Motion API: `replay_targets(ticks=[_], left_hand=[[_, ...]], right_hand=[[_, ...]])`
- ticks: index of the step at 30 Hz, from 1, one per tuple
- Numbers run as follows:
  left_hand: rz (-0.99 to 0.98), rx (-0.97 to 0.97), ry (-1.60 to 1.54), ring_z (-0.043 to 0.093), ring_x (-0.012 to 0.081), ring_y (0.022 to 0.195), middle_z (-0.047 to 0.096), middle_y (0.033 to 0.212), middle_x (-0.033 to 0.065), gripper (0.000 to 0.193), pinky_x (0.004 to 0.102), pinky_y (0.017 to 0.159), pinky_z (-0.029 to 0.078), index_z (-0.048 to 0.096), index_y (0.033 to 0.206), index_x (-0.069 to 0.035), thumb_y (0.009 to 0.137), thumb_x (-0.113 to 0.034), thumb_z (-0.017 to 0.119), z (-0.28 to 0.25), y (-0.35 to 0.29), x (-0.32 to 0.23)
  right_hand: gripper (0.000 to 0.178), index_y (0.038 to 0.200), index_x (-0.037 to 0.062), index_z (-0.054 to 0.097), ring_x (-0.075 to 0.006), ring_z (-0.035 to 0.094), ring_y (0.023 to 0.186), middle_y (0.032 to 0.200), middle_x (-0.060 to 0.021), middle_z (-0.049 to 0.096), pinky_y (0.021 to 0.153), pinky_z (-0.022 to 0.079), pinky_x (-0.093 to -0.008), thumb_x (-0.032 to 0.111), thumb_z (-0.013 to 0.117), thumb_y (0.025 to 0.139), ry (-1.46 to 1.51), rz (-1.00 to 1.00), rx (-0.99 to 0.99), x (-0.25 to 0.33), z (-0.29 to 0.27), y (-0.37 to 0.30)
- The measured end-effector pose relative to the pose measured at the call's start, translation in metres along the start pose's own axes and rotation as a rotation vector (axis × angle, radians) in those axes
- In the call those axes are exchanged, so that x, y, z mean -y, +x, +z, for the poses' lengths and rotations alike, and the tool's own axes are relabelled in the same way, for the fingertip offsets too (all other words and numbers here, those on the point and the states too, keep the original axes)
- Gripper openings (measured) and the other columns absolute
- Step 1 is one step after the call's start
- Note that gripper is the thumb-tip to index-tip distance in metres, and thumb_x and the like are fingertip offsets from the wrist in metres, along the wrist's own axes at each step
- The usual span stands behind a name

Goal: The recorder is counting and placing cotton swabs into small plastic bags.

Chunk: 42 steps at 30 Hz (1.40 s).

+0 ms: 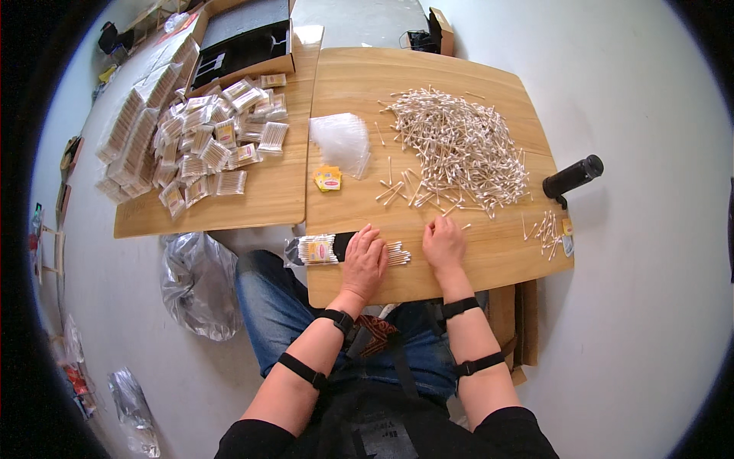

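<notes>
My left hand (364, 264) lies over a black strip (344, 243) near the table's front edge, fingers stretched across a row of white cotton swabs (398, 254). Their tips stick out to its right; its palm hides the middle. At the strip's left end is a clear bag (315, 249) with swabs and a yellow card in it. Next to the big swab pile's (459, 145) near edge, my right hand (445, 243) is closed, fingertips pinched together. What they hold, if anything, is too small to make out.
Clear empty bags (342, 141) and yellow cards (327, 178) lie left of the pile. Filled swab packs (222, 134) heap on the left table beside an open box (243, 50). A black cylinder (572, 177) juts from the right edge, near a few loose swabs (547, 233).
</notes>
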<state>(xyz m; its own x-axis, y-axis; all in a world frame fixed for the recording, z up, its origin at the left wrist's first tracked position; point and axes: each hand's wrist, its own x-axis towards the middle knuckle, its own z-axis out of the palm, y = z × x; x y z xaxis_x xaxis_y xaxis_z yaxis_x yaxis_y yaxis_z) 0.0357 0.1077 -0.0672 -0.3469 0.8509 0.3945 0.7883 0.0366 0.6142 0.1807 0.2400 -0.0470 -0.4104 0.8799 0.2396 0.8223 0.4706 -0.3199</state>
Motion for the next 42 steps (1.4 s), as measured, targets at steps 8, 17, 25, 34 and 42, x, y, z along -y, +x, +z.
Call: replay_targets(ticks=[8, 17, 25, 34, 42], left_hand=[[0.015, -0.024, 0.144, 0.041, 0.0311, 0.135, 0.046, 0.142, 0.015, 0.04, 0.0457, 0.113, 0.03, 0.058, 0.126, -0.004, 0.089, -0.019, 0.061, 0.004, -0.001, -0.001], [0.005, -0.035, 0.007, 0.05, 0.0322, 0.126, 0.057, 0.121, 0.0134, 0.018, 0.0464, 0.11, 0.034, 0.063, 0.102, -0.006, 0.089, -0.019, 0.061, 0.001, 0.0, -0.001], [-0.039, -0.095, -0.102, 0.053, 0.0348, 0.12, 0.057, 0.123, 0.0166, 0.021, 0.0444, 0.103, 0.041, 0.061, 0.107, -0.003, 0.088, -0.01, 0.061, 0.001, -0.003, 0.001], [-0.058, -0.078, -0.125, 0.048, 0.0372, 0.125, 0.05, 0.135, 0.0203, 0.042, 0.0464, 0.106, 0.038, 0.054, 0.127, -0.003, 0.087, -0.012, 0.063, 0.002, -0.012, 0.006], [0.011, 0.222, 0.257, 0.021, 0.0346, 0.146, 0.02, 0.158, 0.0215, 0.07, 0.0522, 0.117, 0.014, 0.026, 0.151, -0.005, 0.095, -0.038, 0.053, 0.0, -0.035, -0.005]], right_hand=[[0.009, 0.087, 0.0082, 0.064, -0.031, 0.06, 0.088, 0.088, -0.0112, 0.062, 0.076, 0.049, -0.0435, 0.01, 0.067, 0.079, 0.311, -0.264, 0.142, 0.011, -0.007, -0.007], [0.012, 0.087, 0.0078, 0.064, -0.0328, 0.057, 0.09, 0.09, -0.0113, 0.061, 0.082, 0.045, -0.0438, 0.004, 0.062, 0.076, 0.101, -0.04, -0.069, -0.07, -0.021, -0.001], [0.009, 0.082, 0.0063, 0.066, -0.0335, 0.057, 0.089, 0.086, -0.0128, 0.062, 0.081, 0.047, -0.041, 0.002, 0.059, 0.079, 0.354, -0.282, 0.065, 0.017, 0.009, -0.002], [0.035, 0.117, 0.0039, 0.063, -0.0349, 0.056, 0.111, 0.114, -0.0166, 0.063, 0.096, 0.044, -0.0436, 0.009, 0.061, 0.083, 0.398, -0.284, 0.096, 0.005, -0.009, -0.025], [0.071, 0.147, 0.0002, 0.032, -0.034, 0.032, 0.142, 0.15, -0.0204, 0.038, 0.117, 0.019, -0.0496, 0.032, 0.056, 0.089, 0.07, -0.426, 0.201, 0.007, -0.008, -0.057]])
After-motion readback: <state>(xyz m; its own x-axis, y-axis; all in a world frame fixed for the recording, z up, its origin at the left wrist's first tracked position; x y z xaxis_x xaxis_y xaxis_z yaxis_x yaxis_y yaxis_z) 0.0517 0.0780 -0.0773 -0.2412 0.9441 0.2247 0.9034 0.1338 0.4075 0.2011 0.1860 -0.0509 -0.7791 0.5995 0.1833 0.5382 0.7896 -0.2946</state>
